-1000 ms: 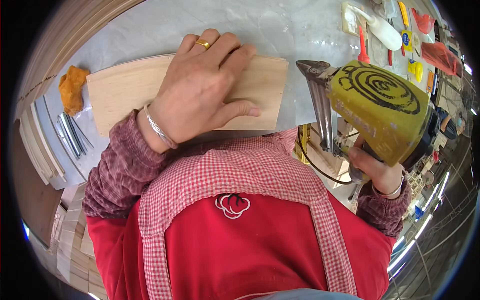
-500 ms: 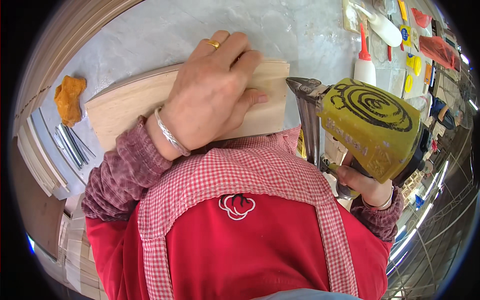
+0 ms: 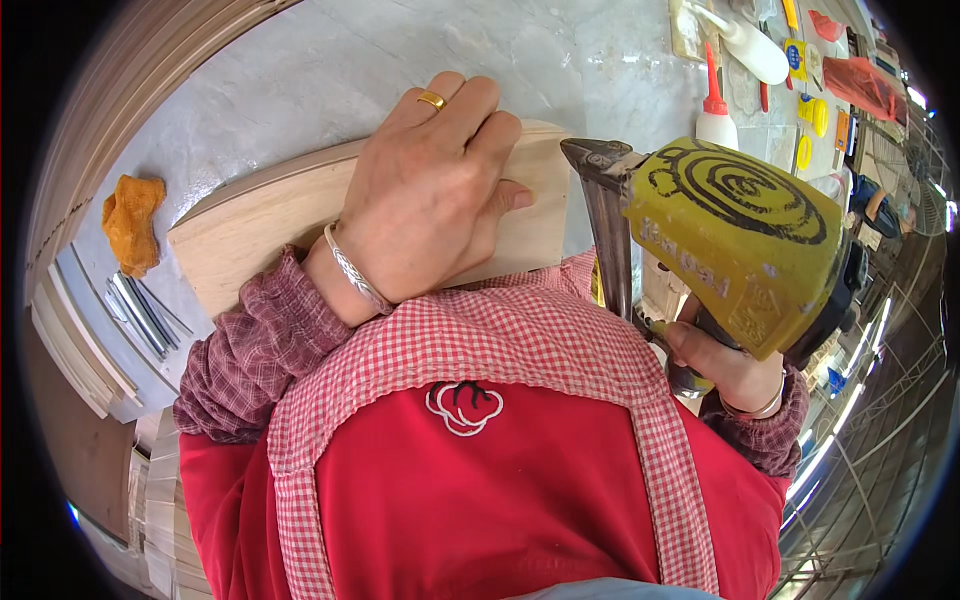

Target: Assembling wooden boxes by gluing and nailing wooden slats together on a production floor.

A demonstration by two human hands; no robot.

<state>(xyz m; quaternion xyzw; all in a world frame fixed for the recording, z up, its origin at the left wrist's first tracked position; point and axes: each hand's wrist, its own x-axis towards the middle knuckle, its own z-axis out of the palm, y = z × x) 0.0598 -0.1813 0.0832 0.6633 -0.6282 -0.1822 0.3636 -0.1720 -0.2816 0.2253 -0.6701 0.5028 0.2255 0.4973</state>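
Observation:
My left hand (image 3: 425, 190), with a gold ring and a silver bangle, is closed over a pale wooden board piece (image 3: 265, 225). Its fingers curl over the far edge and the thumb presses on the face turned toward me. At the right end of that wood hovers the nose of a yellow nail gun (image 3: 740, 240) with a black spiral drawn on its housing. I cannot tell whether the nose touches the wood. My right hand (image 3: 722, 355) is wrapped around the gun's handle, partly hidden under the housing.
An orange cloth (image 3: 132, 225) lies left of the wood, above several thin metal strips (image 3: 140, 315). Stacked wooden strips (image 3: 150, 75) line the left rim. At the far right are a red-tipped glue bottle (image 3: 716, 120), a white bottle (image 3: 755, 50) and red plastic bags (image 3: 862, 88).
The view has turned slightly. The nail gun's nose has moved a little nearer the far right corner of the wood. Both hands keep their holds.

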